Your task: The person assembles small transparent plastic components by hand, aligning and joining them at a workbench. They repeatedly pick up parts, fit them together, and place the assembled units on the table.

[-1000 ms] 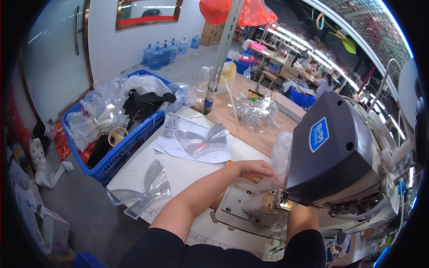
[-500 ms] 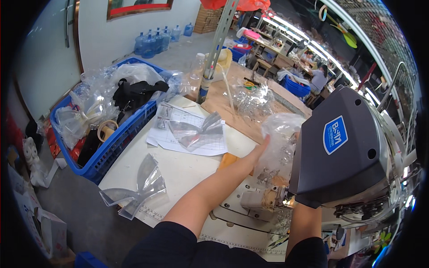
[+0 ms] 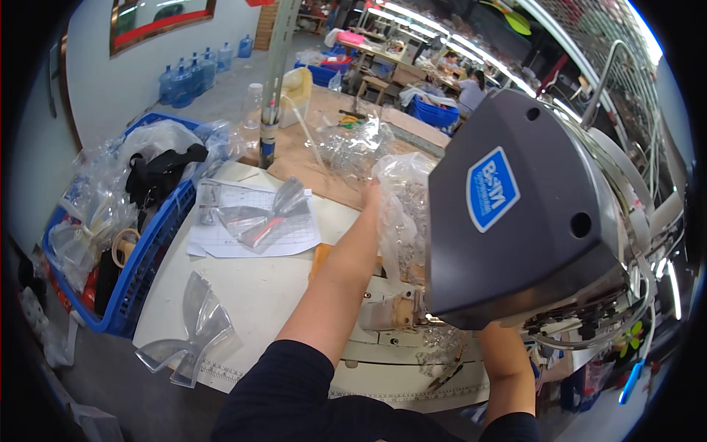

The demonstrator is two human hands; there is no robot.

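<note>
My left hand [image 3: 373, 194] grips the left edge of a clear plastic bag [image 3: 401, 221], its fingers mostly hidden behind the film. Small shiny bits show inside the bag, which stands upright beside the dark head of a sewing machine [image 3: 471, 250]. My right forearm [image 3: 509, 365] reaches under that machine head, and the hand itself is hidden behind it. To the left, a clear, bow-shaped plastic piece [image 3: 197, 331] lies at the white table's front edge. A similar clear plastic piece [image 3: 265, 217] rests on printed paper sheets [image 3: 294, 243].
A blue basket [image 3: 158, 250] full of plastic bags and black straps stands left of the table. A metal post [image 3: 276, 81] rises behind the papers. Crumpled clear film [image 3: 353, 144] lies on the wooden board. Plastic scraps [image 3: 442, 346] sit below the machine head.
The view has turned right, so the scene sits further left. The bag now looks narrower and more upright, with my left hand at its upper left edge. My right hand stays hidden.
</note>
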